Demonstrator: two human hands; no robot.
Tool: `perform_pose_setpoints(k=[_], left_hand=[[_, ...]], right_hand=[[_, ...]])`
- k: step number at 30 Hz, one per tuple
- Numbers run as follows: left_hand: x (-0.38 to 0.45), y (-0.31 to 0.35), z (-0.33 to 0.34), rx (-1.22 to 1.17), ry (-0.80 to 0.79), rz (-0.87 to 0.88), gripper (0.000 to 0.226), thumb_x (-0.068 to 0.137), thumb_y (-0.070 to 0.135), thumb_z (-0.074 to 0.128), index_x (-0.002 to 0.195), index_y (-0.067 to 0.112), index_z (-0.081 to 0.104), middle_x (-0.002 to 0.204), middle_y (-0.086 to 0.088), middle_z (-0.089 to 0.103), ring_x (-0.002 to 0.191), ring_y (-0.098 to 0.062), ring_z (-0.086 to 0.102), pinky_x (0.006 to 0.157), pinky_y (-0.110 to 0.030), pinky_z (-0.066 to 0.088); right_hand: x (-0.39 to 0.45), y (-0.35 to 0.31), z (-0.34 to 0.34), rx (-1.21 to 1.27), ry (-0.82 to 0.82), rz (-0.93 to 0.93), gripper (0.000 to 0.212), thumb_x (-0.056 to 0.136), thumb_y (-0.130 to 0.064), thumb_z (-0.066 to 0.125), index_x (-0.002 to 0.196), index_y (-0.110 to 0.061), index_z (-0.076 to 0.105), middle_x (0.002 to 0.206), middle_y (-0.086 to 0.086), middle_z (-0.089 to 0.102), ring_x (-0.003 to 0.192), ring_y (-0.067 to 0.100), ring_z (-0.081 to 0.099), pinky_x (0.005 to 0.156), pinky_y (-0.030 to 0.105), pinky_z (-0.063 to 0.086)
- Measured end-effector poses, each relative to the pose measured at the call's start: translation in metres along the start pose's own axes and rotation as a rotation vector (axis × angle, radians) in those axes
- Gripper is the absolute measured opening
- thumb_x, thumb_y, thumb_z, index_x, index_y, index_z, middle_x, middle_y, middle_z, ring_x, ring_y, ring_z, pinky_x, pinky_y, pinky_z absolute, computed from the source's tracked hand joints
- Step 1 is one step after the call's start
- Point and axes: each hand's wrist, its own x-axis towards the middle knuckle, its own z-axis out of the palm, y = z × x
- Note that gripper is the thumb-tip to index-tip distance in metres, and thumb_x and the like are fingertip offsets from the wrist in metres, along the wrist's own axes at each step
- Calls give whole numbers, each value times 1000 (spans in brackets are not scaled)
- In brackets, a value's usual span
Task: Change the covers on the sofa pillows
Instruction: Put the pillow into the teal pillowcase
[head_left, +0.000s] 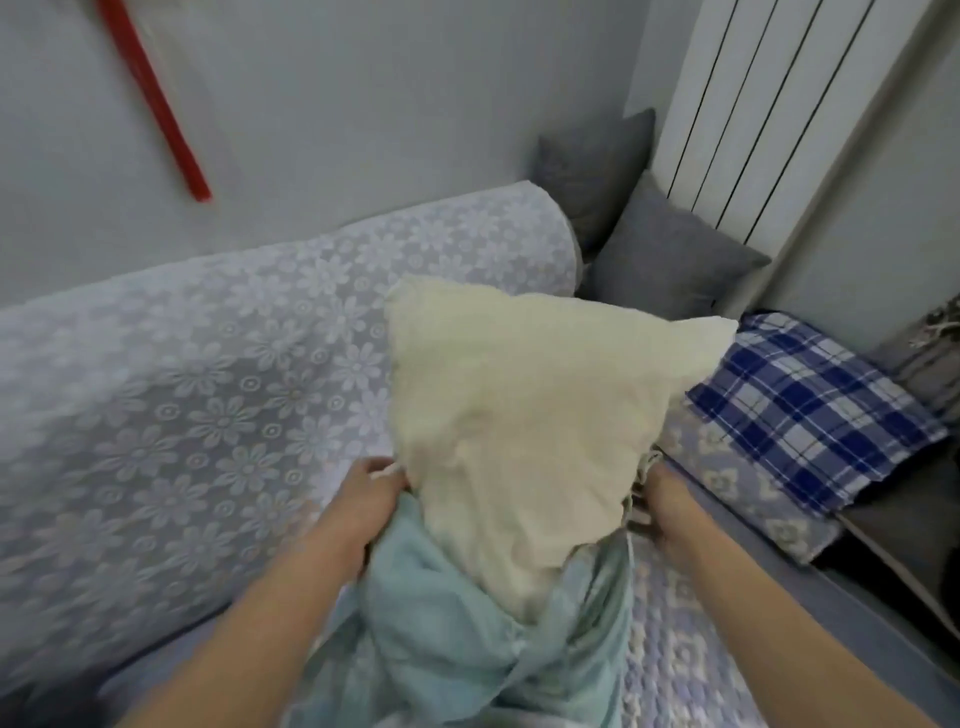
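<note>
1. A cream pillow (524, 415) is seen at the centre, standing up over the sofa seat, with its two upper corners pointing away from the camera.
2. Its lower end is sunk in a pale teal cover (467, 639), which is bunched around it and trails down toward the bottom edge.
3. The left hand (366, 506) is placed at the left edge of the cover's opening; its fingers are curled onto the fabric where pillow and cover meet.
4. The right hand (662, 501) is placed at the right edge of the opening. Its fingers are hidden behind the pillow and the gathered cloth, so their grip cannot be told. A thin tie or cord is seen just beside it.
5. The sofa (182, 415) is draped in a pale lace cloth with a flower pattern, which runs over the backrest at left and the seat below.
6. A blue and white checked pillow (810, 410) lies on the seat to the right, just beside the cream pillow's right corner.
7. Two grey cushions (670, 254) are propped at the far end of the sofa, against the corner.
8. A white radiator (769, 98) is mounted on the wall behind the cushions.
9. A red strip (156, 104) hangs at a slant on the grey wall, upper left.
</note>
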Motion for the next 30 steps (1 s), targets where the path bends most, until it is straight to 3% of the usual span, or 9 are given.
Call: perform_pose_setpoints(k=[3, 5, 8, 12, 15, 18, 22, 26, 30], left_hand=[[-8, -41, 20, 67, 63, -92, 24, 101, 3, 47, 83, 7, 61, 88, -13, 65, 73, -21, 58, 60, -27, 47], [-1, -47, 14, 72, 81, -139, 28, 104, 3, 43, 80, 6, 57, 87, -10, 58, 69, -19, 52, 61, -28, 46], [7, -42, -23, 55, 196, -123, 18, 100, 8, 53, 116, 4, 60, 96, -8, 62, 81, -24, 61, 77, -37, 56], [-21, -61, -70, 157, 129, 2, 26, 99, 0, 53, 110, 15, 72, 107, -4, 72, 95, -24, 67, 80, -35, 55], [-22, -96, -67, 293, 23, -136, 23, 101, 7, 57, 95, 13, 79, 105, -4, 76, 103, -23, 67, 93, -36, 52], [-22, -132, -50, 375, 3, -273, 18, 98, 11, 62, 89, 14, 77, 100, -6, 74, 97, -23, 65, 79, -29, 51], [-30, -144, -40, 76, 100, -358, 15, 98, 6, 61, 99, -1, 75, 98, -22, 72, 85, -28, 66, 78, -34, 54], [-46, -135, -57, -50, 137, -386, 19, 98, 7, 61, 107, -4, 72, 110, -30, 70, 85, -30, 67, 76, -37, 56], [-71, -136, -68, -188, 72, -411, 16, 98, 9, 60, 101, 0, 73, 94, -23, 70, 79, -26, 67, 67, -31, 56]], right_hand=[[-1, 65, 19, -103, -175, 153, 35, 105, -28, 50, 130, -6, 63, 118, 16, 69, 101, 31, 64, 99, 52, 52], [-14, 75, 29, -61, -238, 136, 26, 106, -21, 47, 119, -11, 67, 96, 11, 74, 85, 27, 68, 85, 45, 58], [3, 71, 5, 60, -88, 119, 27, 107, -17, 41, 112, -11, 67, 92, 14, 72, 87, 34, 68, 76, 47, 59], [41, 86, -57, -422, 77, -67, 28, 99, -3, 39, 116, 1, 61, 77, 10, 63, 67, 26, 56, 53, 35, 46], [55, 96, -66, -712, 14, -285, 61, 94, -4, 51, 149, -28, 40, 122, 11, 57, 100, 28, 60, 77, 47, 53], [57, 127, -30, -1383, -449, -635, 89, 87, -16, 59, 159, -36, 10, 163, -2, 15, 149, 27, 13, 121, 45, 21], [55, 193, 12, -1849, -991, -946, 111, 81, -40, 71, 160, -28, -7, 168, 1, 3, 154, 30, 0, 123, 56, 3], [81, 206, 36, -1812, -783, -1065, 125, 71, -52, 81, 156, -24, -7, 153, 8, 38, 143, 35, 35, 119, 55, 17], [111, 188, 61, -1862, -748, -969, 111, 85, -44, 71, 159, -22, -9, 164, 11, 15, 150, 38, 15, 121, 56, 10]])
